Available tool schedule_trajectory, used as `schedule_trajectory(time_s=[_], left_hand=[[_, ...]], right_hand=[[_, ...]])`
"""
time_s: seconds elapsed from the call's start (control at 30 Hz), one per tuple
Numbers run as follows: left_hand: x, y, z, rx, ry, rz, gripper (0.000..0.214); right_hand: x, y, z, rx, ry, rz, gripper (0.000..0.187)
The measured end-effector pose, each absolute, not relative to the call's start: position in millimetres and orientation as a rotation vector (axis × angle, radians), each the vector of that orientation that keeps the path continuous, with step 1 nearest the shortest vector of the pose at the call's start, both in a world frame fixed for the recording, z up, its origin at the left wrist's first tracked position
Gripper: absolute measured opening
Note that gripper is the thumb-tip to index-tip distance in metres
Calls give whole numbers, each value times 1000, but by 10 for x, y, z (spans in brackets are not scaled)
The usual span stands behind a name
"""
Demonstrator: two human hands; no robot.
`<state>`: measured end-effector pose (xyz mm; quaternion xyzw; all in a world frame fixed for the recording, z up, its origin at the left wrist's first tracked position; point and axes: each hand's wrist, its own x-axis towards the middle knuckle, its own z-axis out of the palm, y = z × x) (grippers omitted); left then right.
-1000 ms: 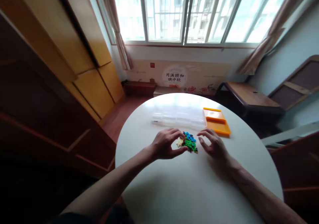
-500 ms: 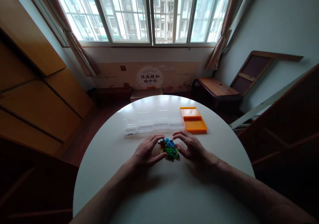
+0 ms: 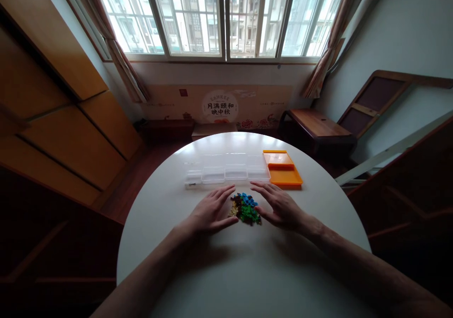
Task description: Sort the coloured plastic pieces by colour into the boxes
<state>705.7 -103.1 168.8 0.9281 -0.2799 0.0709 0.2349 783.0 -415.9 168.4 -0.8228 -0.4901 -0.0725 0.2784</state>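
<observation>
A small heap of tiny coloured pieces [image 3: 245, 209], blue, green, yellow and dark, lies on the round white table [image 3: 247, 271]. My left hand [image 3: 211, 211] rests flat on the table just left of the heap, fingers stretched out, thumb near the pieces. On the heap's right side lies my right hand [image 3: 278, 205], also flat with fingers spread. Neither hand holds anything. Behind the heap stands a clear plastic compartment box [image 3: 223, 172], and to its right an orange tray [image 3: 283, 171].
A wooden cabinet [image 3: 60, 120] fills the left side. Beyond the table are a barred window [image 3: 226, 18], a low wooden bench [image 3: 316, 124] and a framed board [image 3: 375, 105] leaning on the right wall.
My left hand's curled fingers near the heap have flattened; both hands now lie stretched out beside it. The camera swung right, then slightly back.
</observation>
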Motion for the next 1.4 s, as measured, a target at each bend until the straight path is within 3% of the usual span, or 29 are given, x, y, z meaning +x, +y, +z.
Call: schedule_trajectory(time_s=[0.37,0.8,1.4], left_hand=[[6715,-931,1594,2709,-748,123,120],[6649,-928,1606,2773,-704,5,118],[6667,-935,1661,2715,-726,102,110]], right_hand=[[7714,-4470,1389,-2347,-1355,-48,107],[7664,-4450,1388,-2409,-1322,23,103],[7656,-4449,1406,-2410,-1343,17,103]])
